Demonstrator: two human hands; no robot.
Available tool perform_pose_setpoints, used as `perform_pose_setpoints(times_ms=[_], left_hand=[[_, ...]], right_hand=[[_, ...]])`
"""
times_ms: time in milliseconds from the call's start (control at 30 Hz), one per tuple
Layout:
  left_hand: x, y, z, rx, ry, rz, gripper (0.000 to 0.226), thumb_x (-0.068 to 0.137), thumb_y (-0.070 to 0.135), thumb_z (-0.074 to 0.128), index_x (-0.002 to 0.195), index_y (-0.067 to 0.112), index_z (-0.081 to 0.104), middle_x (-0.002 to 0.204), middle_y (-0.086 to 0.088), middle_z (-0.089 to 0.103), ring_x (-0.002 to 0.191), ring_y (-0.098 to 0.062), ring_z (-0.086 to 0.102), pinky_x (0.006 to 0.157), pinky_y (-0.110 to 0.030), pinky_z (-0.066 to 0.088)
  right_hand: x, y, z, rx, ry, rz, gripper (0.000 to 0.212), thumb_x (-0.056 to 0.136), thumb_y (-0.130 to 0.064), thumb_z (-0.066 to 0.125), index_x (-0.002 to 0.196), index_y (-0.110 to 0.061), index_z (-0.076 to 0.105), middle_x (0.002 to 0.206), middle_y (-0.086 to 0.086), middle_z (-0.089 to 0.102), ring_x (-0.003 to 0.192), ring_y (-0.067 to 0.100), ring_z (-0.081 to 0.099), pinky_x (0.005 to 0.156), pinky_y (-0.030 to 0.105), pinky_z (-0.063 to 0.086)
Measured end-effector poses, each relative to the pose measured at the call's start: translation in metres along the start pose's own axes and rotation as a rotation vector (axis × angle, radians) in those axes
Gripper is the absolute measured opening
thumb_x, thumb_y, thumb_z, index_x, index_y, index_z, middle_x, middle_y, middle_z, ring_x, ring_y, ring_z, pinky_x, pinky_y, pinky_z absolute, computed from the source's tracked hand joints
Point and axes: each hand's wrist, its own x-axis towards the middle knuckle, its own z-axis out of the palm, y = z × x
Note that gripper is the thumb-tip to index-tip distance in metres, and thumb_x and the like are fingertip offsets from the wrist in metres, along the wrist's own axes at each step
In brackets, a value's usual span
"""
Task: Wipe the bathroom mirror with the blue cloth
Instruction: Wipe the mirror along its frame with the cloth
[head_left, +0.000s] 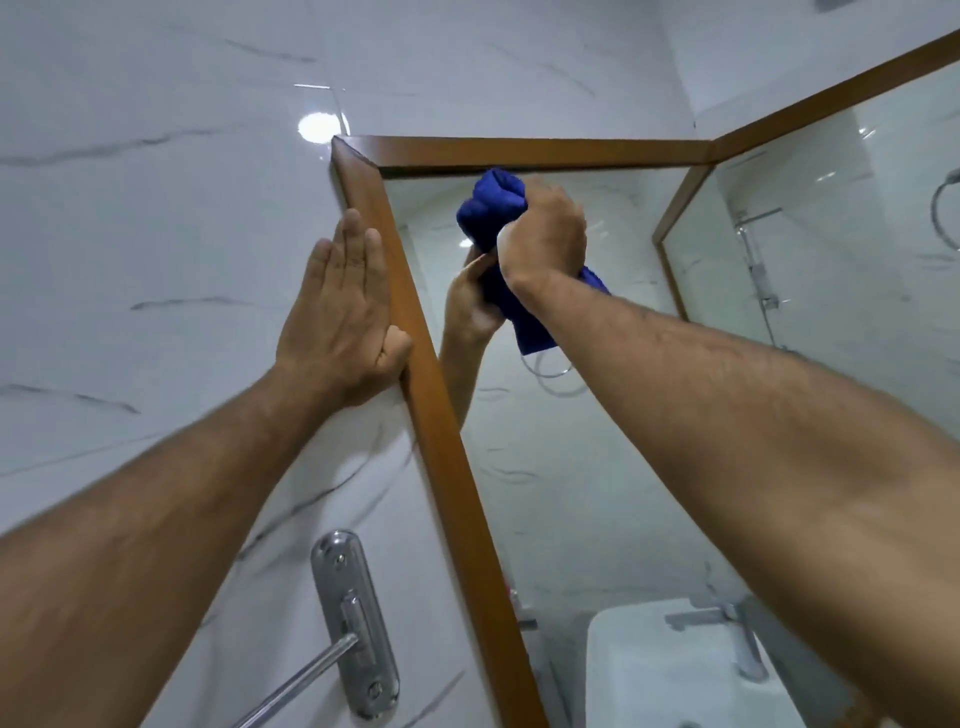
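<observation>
The bathroom mirror (582, 457) has a brown wooden frame (441, 441) and hangs on the marble wall. My right hand (543, 234) is closed around a bunched blue cloth (491, 205) and presses it against the glass near the top edge, just below the upper frame. The cloth's tail hangs below my wrist. The hand and cloth are reflected in the glass. My left hand (343, 317) lies flat on the wall with fingers straight, its thumb against the frame's left side.
A chrome towel-rail bracket (356, 623) is fixed to the wall (156, 234) at lower left. A second framed mirror panel (841, 234) meets the first at the corner on the right. The reflection shows a white basin (675, 670) with a tap.
</observation>
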Motion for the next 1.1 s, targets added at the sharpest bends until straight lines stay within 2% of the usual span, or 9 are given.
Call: perform_pose_setpoints(times_ms=[67, 133, 233, 367, 500, 667, 933, 1100], left_hand=[[0.004, 0.001, 0.001, 0.037, 0.026, -0.013, 0.094, 0.08, 0.046, 0.016, 0.153, -0.006, -0.011, 0.161, -0.029, -0.015, 0.151, -0.037, -0.016, 0.125, -0.047, -0.006], [0.005, 0.001, 0.003, 0.038, 0.037, -0.034, 0.094, 0.078, 0.045, 0.017, 0.153, -0.007, -0.01, 0.162, -0.029, -0.012, 0.152, -0.038, -0.012, 0.124, -0.046, -0.007], [0.001, 0.002, 0.01, 0.02, 0.065, -0.058, 0.093, 0.08, 0.041, 0.023, 0.153, -0.007, -0.008, 0.163, -0.028, -0.008, 0.153, -0.037, -0.008, 0.124, -0.044, -0.006], [-0.008, 0.015, 0.017, -0.037, 0.102, -0.157, 0.087, 0.083, 0.036, 0.029, 0.154, -0.004, -0.002, 0.164, -0.027, 0.002, 0.153, -0.037, 0.0, 0.125, -0.047, 0.001], [-0.019, 0.035, 0.023, -0.121, 0.149, -0.248, 0.084, 0.084, 0.031, 0.033, 0.154, -0.005, 0.003, 0.163, -0.028, 0.009, 0.153, -0.037, 0.004, 0.125, -0.048, 0.003], [-0.039, 0.054, 0.027, -0.183, 0.125, -0.269, 0.088, 0.08, 0.031, 0.03, 0.154, -0.006, 0.0, 0.163, -0.027, 0.004, 0.153, -0.035, 0.001, 0.125, -0.048, 0.002], [-0.115, 0.113, 0.04, -0.216, -0.034, -0.308, 0.093, 0.077, 0.033, 0.032, 0.152, -0.01, -0.002, 0.163, -0.028, -0.001, 0.153, -0.036, -0.003, 0.125, -0.05, 0.001], [-0.167, 0.146, 0.06, -0.217, -0.114, -0.306, 0.097, 0.074, 0.031, 0.038, 0.151, -0.013, -0.001, 0.162, -0.031, 0.0, 0.152, -0.041, -0.001, 0.125, -0.05, 0.001]], right_hand=[[-0.002, 0.007, 0.015, -0.083, -0.076, -0.09, 0.054, 0.09, -0.009, 0.048, 0.143, -0.017, 0.041, 0.143, 0.007, 0.046, 0.129, 0.032, 0.043, 0.105, 0.041, 0.043], [-0.006, 0.012, 0.028, -0.134, -0.09, -0.153, 0.059, 0.098, -0.018, 0.047, 0.153, -0.02, 0.026, 0.158, 0.007, 0.029, 0.142, 0.034, 0.03, 0.116, 0.043, 0.031], [-0.011, 0.018, 0.034, -0.114, -0.137, -0.237, 0.059, 0.1, -0.017, 0.044, 0.155, -0.021, 0.023, 0.164, 0.008, 0.021, 0.15, 0.036, 0.018, 0.123, 0.049, 0.019], [-0.029, 0.026, 0.024, -0.08, -0.234, -0.391, 0.058, 0.098, -0.014, 0.048, 0.152, -0.023, 0.032, 0.163, 0.005, 0.025, 0.147, 0.032, 0.022, 0.122, 0.051, 0.023], [-0.064, 0.041, 0.007, -0.03, -0.335, -0.512, 0.063, 0.082, -0.006, 0.056, 0.142, -0.021, 0.047, 0.155, 0.004, 0.037, 0.136, 0.03, 0.034, 0.114, 0.05, 0.033], [-0.11, 0.064, -0.011, -0.007, -0.419, -0.525, 0.063, 0.073, -0.007, 0.056, 0.136, -0.014, 0.055, 0.151, 0.01, 0.043, 0.132, 0.033, 0.039, 0.112, 0.049, 0.034], [-0.192, 0.122, -0.032, 0.003, -0.439, -0.528, 0.04, 0.086, -0.005, 0.06, 0.126, -0.004, 0.063, 0.144, 0.018, 0.049, 0.132, 0.04, 0.043, 0.114, 0.05, 0.031], [-0.245, 0.166, -0.048, 0.004, -0.527, -0.511, 0.041, 0.084, -0.004, 0.062, 0.124, -0.004, 0.065, 0.145, 0.019, 0.049, 0.131, 0.043, 0.041, 0.113, 0.052, 0.033]])
